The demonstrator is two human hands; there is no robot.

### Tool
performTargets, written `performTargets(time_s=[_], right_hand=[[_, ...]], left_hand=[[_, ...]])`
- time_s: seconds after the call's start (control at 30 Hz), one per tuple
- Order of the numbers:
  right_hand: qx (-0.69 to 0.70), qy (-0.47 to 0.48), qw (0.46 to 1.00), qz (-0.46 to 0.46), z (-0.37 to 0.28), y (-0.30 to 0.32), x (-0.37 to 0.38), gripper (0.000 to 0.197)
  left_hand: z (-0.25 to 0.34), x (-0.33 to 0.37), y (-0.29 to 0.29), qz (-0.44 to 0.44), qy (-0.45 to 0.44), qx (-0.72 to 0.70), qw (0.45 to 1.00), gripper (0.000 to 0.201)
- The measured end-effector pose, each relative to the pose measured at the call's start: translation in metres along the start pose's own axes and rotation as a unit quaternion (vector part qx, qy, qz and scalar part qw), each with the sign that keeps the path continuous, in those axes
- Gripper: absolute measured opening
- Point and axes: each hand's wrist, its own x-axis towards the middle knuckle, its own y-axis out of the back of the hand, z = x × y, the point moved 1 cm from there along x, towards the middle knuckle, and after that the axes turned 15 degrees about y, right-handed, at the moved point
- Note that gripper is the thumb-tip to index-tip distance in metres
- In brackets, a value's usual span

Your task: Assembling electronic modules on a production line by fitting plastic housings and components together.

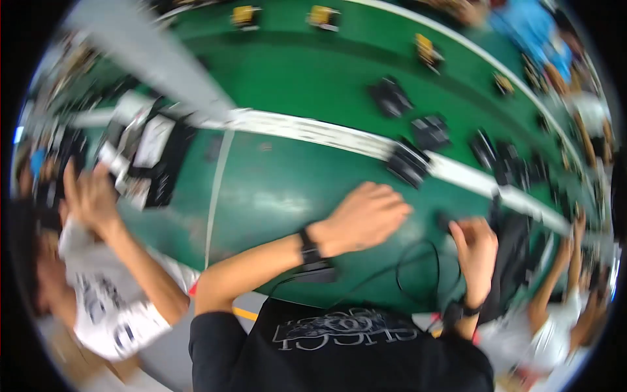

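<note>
My left hand (367,217) hovers over the green bench, its back toward me and its fingers curled together. What is under those fingers, if anything, is hidden. Just beyond it a black box-shaped device (408,163) sits on the white strip. Farther right, my right hand (475,249) is closed, thumb pointing up and forward. A small dark piece (447,221) shows beside the thumb tip; motion blur hides whether it is gripped. A thin black cable (400,271) loops across the bench between my forearms. Both wrists wear black bands.
Beyond the white strip (294,125), more black devices (390,97) and yellow-topped parts (323,18) lie on green. A grey post (163,59) rises at left, near a black-and-white stack (157,147). Co-workers sit on both sides; one's hand (91,196) is raised at left. Dark fabric (513,261) lies right.
</note>
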Motion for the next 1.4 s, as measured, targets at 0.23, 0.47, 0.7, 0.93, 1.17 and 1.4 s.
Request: performTargets(time_s=[0.23, 0.47, 0.7, 0.93, 1.17, 1.4], right_hand=[[-0.001, 0.06, 0.994, -0.093, -0.015, 0.019, -0.015, 0.028], [0.293, 0.176, 0.9, -0.27, -0.058, 0.0, -0.03, 0.03], [0.239, 0.33, 0.841, -0.356, -0.061, -0.033, -0.037, 0.024], [0.191, 0.318, 0.87, -0.324, -0.068, -0.035, -0.049, 0.02], [0.153, 0.224, 0.931, -0.245, -0.057, -0.031, -0.05, 0.019], [0.111, 0.239, 0.954, -0.141, -0.044, -0.029, -0.03, 0.024]], left_hand=[[-0.007, 0.041, 0.0, 0.195, 0.085, 0.138, 0.967, 0.054], [-0.075, 0.038, 0.085, 0.215, 0.194, 0.253, 0.923, 0.058], [-0.182, 0.07, 0.19, 0.202, 0.33, 0.665, 0.639, 0.036], [-0.196, 0.128, 0.206, 0.015, 0.531, 0.643, 0.552, 0.032], [-0.203, 0.123, 0.215, 0.03, 0.569, 0.566, 0.596, 0.036], [-0.196, 0.104, 0.195, 0.185, 0.392, 0.599, 0.674, 0.022]])
